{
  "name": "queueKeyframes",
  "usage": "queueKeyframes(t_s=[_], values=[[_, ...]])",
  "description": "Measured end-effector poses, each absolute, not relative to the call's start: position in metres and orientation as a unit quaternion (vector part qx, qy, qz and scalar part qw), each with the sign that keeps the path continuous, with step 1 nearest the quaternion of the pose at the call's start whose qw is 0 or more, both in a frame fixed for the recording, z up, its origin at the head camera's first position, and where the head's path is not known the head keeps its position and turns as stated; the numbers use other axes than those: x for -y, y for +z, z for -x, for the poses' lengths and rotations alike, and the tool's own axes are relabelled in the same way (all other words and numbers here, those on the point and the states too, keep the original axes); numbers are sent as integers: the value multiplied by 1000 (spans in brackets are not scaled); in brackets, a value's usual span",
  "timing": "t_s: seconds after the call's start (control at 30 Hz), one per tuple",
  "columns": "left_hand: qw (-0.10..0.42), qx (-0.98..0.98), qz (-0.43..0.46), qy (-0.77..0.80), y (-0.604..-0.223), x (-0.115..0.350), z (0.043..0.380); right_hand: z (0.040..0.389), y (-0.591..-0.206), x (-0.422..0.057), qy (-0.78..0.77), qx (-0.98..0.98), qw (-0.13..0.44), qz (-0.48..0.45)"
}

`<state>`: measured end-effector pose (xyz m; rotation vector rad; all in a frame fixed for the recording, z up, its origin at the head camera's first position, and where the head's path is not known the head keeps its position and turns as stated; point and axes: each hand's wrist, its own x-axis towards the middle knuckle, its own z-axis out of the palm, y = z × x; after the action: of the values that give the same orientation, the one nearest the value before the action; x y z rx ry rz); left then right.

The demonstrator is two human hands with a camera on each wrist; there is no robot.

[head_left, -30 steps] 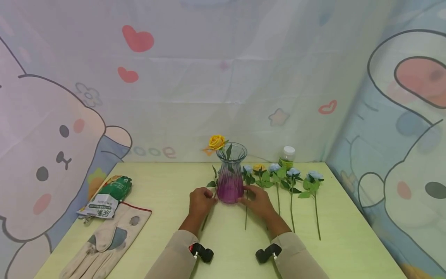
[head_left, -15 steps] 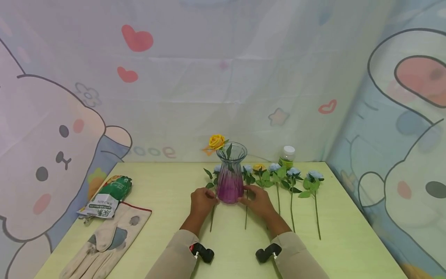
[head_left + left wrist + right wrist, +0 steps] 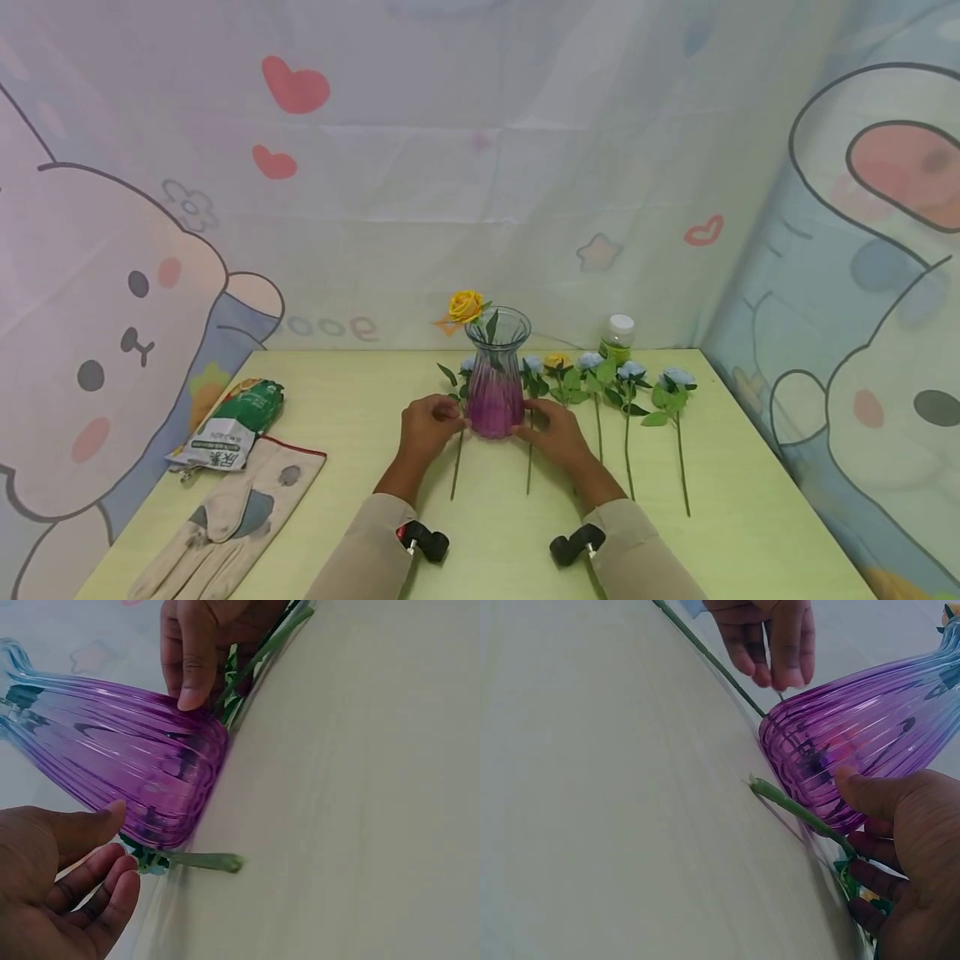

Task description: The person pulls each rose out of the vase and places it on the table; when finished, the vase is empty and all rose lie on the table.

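A ribbed glass vase (image 3: 495,396), purple below and bluish above, stands upright with a yellow rose (image 3: 466,306) leaning out over its rim. My right hand (image 3: 557,437) grips the vase low on its right side; in the right wrist view the thumb (image 3: 874,795) lies on the glass and the fingers curl beneath. A green stem (image 3: 795,802) passes by those fingers. On the other side, my left hand (image 3: 429,429) has loosely bent fingers and its thumb tip right at the glass (image 3: 112,817). Close to it lies a blue flower's stem (image 3: 457,467).
Several blue flowers (image 3: 677,377) and another yellow rose (image 3: 557,361) lie in a row to the right. Behind them stands a white-capped bottle (image 3: 618,333). A green and white packet (image 3: 232,425) and a work glove (image 3: 247,508) lie on the table's left.
The flower left of the vase swung from slanted to nearly straight. My left hand then shifted slightly left and up, its fingers loosening. My right hand and the vase stayed in place.
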<state>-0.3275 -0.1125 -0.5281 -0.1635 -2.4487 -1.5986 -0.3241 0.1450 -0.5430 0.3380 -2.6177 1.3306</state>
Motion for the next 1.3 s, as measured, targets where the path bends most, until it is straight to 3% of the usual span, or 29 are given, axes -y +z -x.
queueKeyframes(t_s=[0.77,1.3], values=[[161,740,98,-645,-463,109,333,323,-542,-144,469,873,88,-103],[79,705,90,-699,-425,97,343,322,-540,-143,468,873,90,-105]])
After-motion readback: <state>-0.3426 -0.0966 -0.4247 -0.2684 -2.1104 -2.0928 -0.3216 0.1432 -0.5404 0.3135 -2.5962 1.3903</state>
